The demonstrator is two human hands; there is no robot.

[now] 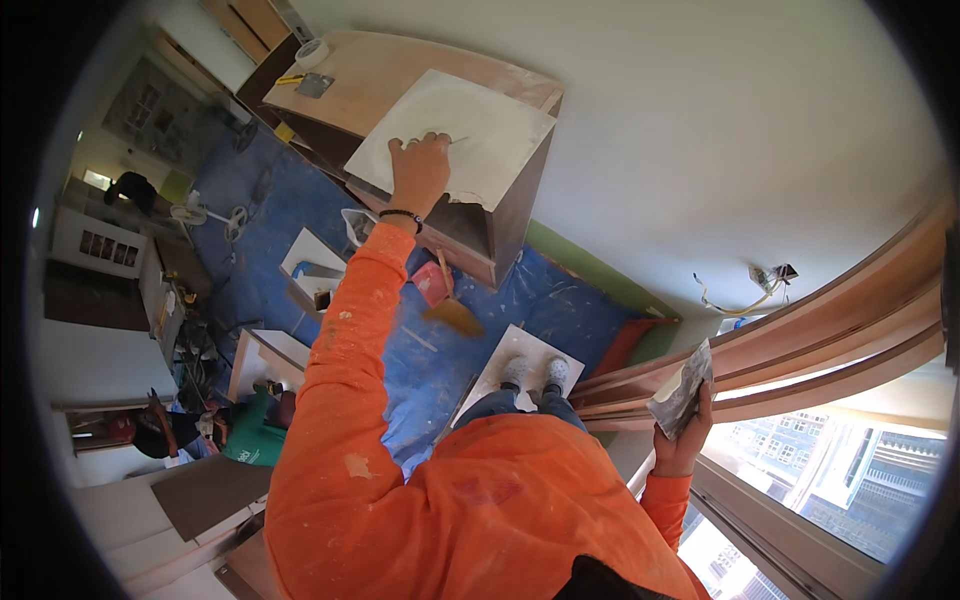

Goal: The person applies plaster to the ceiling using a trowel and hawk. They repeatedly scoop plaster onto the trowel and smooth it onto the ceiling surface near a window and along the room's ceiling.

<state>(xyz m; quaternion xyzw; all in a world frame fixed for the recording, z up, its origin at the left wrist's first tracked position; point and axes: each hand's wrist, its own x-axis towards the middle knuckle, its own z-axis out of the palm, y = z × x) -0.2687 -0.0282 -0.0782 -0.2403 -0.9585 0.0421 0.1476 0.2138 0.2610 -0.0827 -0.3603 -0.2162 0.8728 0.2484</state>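
My left hand [422, 165] reaches out over a white putty-smeared board [490, 120] on top of a wooden cabinet. Its fingers are curled together, with a thin pale edge showing beside the fingertips; what they hold is not clear. Down at the right, beside the curved wooden trim, my right hand [684, 445] is closed around a flat grey scraper [682, 392] streaked with white putty. Orange sleeves cover both arms.
The wooden cabinet [440, 60] carries a tape roll [312, 53], a yellow cutter [290, 79] and a grey square blade [315, 86]. My feet stand on a white platform [490, 375]. A red dustpan [430, 284] lies on blue floor covering. Wires [765, 285] protrude from the wall. A person in green [255, 430] is at lower left.
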